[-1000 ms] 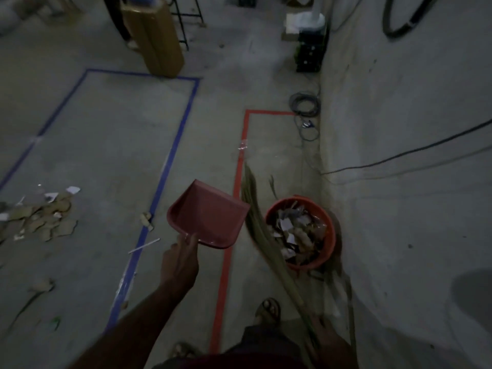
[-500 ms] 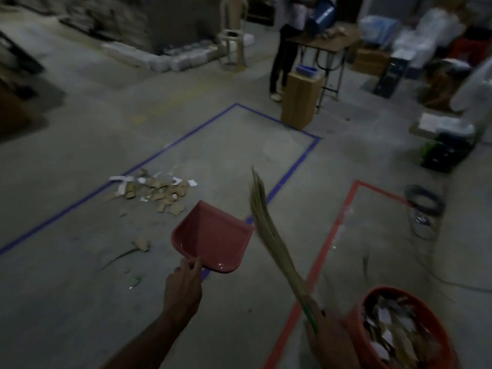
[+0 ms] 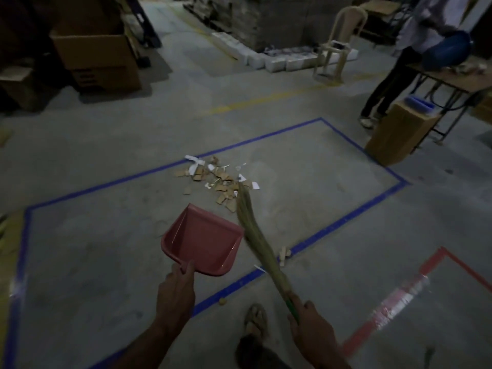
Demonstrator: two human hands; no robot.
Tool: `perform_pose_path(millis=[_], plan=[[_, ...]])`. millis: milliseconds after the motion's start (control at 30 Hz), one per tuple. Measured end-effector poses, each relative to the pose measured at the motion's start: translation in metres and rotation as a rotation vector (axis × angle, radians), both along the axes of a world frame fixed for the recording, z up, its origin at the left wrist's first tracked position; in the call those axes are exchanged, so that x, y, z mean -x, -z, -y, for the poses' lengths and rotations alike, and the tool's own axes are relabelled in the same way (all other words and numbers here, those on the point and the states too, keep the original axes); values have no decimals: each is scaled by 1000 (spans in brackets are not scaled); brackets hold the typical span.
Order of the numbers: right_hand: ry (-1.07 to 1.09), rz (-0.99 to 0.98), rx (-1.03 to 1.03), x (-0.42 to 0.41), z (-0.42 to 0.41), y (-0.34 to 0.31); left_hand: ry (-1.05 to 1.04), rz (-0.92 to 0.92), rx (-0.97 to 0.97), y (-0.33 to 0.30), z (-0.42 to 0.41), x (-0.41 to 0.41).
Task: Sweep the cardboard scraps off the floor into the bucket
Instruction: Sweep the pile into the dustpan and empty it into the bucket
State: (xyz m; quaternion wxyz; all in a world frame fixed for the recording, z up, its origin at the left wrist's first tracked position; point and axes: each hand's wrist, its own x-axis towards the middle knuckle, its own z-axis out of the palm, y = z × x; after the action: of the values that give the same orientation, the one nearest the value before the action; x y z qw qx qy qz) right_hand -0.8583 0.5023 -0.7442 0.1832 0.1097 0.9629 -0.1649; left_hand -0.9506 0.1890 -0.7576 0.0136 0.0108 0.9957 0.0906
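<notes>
On the concrete floor (image 3: 106, 161), your left hand (image 3: 174, 288) grips the pink dustpan (image 3: 202, 241) while your right hand (image 3: 310, 323) holds the grass broom (image 3: 255, 235) toward the cardboard scraps (image 3: 218, 179).

I see a dim warehouse: concrete floor (image 3: 106, 161) marked with blue tape (image 3: 253, 141), stacked cardboard boxes (image 3: 98, 59), a worktable (image 3: 452, 78).

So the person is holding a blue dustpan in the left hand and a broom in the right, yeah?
Not quite: the dustpan is pink-red, not blue, as the head view shows. The left hand does hold it, and the right hand holds the broom.
</notes>
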Motion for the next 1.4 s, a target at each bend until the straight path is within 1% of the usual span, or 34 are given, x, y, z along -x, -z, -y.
perform_pose_path(millis=[300, 400, 467, 567, 633, 733, 800, 867, 900, 933, 1000, 1033, 1100, 1133, 1233, 1300, 1400], plan=[[-135, 197, 18, 130, 17, 56, -165, 77, 24, 22, 34, 91], [-195, 250, 5, 166, 24, 68, -196, 61, 13, 35, 37, 118], [-251, 251, 1, 188, 28, 79, -211, 51, 4, 47, 39, 134], [-397, 271, -59, 211, 31, 101, -253, 73, -16, 75, 46, 148], [-528, 315, -90, 217, 29, 127, -274, 101, -11, 98, 56, 153], [-718, 346, -132, 213, 19, 185, -268, 160, 23, 149, 74, 155], [-814, 387, -213, 207, 13, 232, -282, 206, 28, 184, 81, 152], [-790, 385, -242, 202, 2, 296, -299, 248, 17, 215, 84, 145], [-772, 350, -270, 206, 0, 315, -307, 264, 15, 229, 84, 141], [-745, 362, -294, 213, -1, 324, -311, 278, 14, 243, 85, 136], [-575, 459, -248, 236, -5, 336, -324, 301, 12, 268, 87, 127], [-480, 430, -287, 248, -9, 345, -330, 312, 9, 278, 87, 123], [-278, 459, -251, 268, -14, 354, -331, 316, 7, 293, 86, 117], [-209, 441, -237, 274, -17, 357, -335, 310, 7, 297, 86, 115], [-170, 319, -156, 269, -29, 364, -388, 286, -10, 301, 86, 117], [-175, 289, -55, 252, -32, 363, -415, 268, -1, 300, 87, 121], [-309, 302, 73, 226, -12, 359, -454, 245, 23, 301, 97, 127]])
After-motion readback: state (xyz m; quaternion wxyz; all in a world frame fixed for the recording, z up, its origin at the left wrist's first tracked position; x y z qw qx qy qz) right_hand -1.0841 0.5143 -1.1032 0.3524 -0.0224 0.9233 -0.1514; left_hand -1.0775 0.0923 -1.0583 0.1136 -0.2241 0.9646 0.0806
